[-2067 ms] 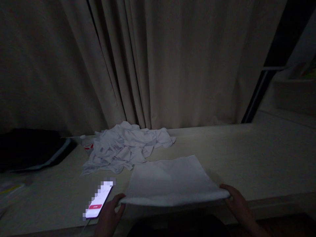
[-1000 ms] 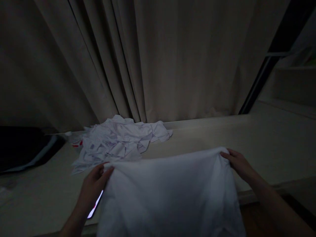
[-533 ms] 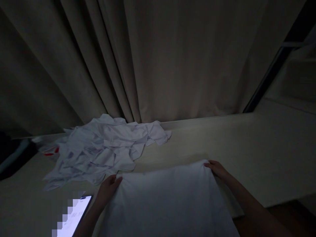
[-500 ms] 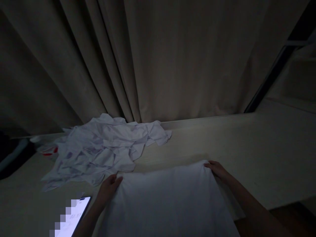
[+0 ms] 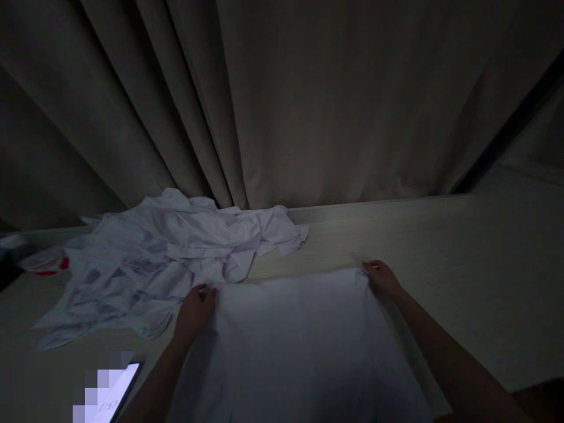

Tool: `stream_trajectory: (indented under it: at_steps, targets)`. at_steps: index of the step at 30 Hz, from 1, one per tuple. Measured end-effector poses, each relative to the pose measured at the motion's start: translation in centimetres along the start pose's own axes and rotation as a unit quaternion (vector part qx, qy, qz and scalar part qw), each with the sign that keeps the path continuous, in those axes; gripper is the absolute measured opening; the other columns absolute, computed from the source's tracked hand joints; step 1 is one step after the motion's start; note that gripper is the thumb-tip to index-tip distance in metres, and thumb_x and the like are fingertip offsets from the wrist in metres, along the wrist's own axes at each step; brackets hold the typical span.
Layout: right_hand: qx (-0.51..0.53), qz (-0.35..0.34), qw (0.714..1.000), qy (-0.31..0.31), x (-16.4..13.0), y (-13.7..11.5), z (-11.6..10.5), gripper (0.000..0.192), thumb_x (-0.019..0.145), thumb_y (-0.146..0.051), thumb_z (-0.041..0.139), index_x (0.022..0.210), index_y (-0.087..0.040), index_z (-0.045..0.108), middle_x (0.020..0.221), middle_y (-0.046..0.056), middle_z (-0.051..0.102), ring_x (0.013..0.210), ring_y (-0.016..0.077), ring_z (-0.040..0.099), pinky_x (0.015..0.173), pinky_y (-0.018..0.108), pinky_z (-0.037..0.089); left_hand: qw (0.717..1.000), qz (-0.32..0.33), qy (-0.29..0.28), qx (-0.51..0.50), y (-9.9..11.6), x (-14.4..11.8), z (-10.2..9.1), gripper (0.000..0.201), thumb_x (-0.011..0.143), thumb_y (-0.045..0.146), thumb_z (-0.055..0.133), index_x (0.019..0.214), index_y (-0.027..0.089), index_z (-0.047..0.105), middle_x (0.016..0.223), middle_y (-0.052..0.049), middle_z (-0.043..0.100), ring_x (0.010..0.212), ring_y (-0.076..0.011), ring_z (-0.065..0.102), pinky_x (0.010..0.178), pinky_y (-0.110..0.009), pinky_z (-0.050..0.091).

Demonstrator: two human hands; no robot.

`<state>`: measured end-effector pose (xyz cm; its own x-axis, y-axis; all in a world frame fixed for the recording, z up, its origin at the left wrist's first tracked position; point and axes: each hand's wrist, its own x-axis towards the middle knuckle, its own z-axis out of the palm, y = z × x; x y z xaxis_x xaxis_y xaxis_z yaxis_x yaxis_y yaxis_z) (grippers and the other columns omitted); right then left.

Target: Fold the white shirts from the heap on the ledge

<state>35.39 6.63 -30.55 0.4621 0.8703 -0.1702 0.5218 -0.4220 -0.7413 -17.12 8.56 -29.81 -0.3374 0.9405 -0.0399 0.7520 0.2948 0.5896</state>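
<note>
White cloth (image 5: 299, 341) lies spread on the bench (image 5: 462, 264), lower centre of frame, its far edge toward the curtain (image 5: 308, 100). My left hand (image 5: 196, 308) pinches the far left corner; my right hand (image 5: 382, 278) pinches the far right corner. Both hands are well apart, clamped on the fabric. To lay it well, I judge: keep equal tension, set the edge straight, avoid dragging it onto the crumpled pile (image 5: 167, 264) just beside the left corner. Lit phone (image 5: 110, 396) at lower left. Light is dim.
</note>
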Motion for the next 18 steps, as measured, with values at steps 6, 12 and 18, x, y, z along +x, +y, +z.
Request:
stream_trajectory:
  at_steps: [6, 12, 18]
  targets:
    - [-0.092, -0.041, 0.995, -0.001, -2.2, -0.1, 0.8, 0.034, 0.076, -0.054, 0.057, 0.083, -0.021, 0.063, 0.072, 0.005, 0.065, 0.069, 0.0189, 0.06, 0.063, 0.028, 0.04, 0.997, 0.02, -0.019, 0.079, 0.4, -4.1, -0.6, 0.058, 0.079, 0.06, 0.034, 0.11, 0.016, 0.055, 0.094, -0.012, 0.067, 0.087, -0.0267, 0.065, 0.076, -0.037, 0.048]
    - [-0.07, -0.071, 0.995, -0.007, -3.0, -0.8, 1.5, 0.018, 0.075, -0.036, 0.059, 0.069, -0.02, 0.063, 0.074, 0.005, 0.065, 0.074, 0.0182, 0.059, 0.069, 0.028, 0.04, 0.991, 0.018, -0.071, 0.115, 0.4, -5.4, -0.4, 0.06, 0.079, 0.063, 0.033, 0.107, 0.015, 0.056, 0.107, -0.015, 0.066, 0.097, -0.0277, 0.063, 0.081, -0.037, 0.046]
    - [0.064, -0.04, 0.997, -0.025, -2.4, -0.4, 1.3, 0.018, 0.081, -0.031, 0.05, 0.076, -0.018, 0.06, 0.068, 0.003, 0.064, 0.062, 0.0147, 0.06, 0.06, 0.025, 0.048, 0.989, 0.023, -0.086, 0.119, -0.2, -4.6, -0.5, 0.047, 0.08, 0.053, 0.038, 0.102, 0.016, 0.057, 0.103, -0.014, 0.067, 0.094, -0.0257, 0.063, 0.078, -0.034, 0.046]
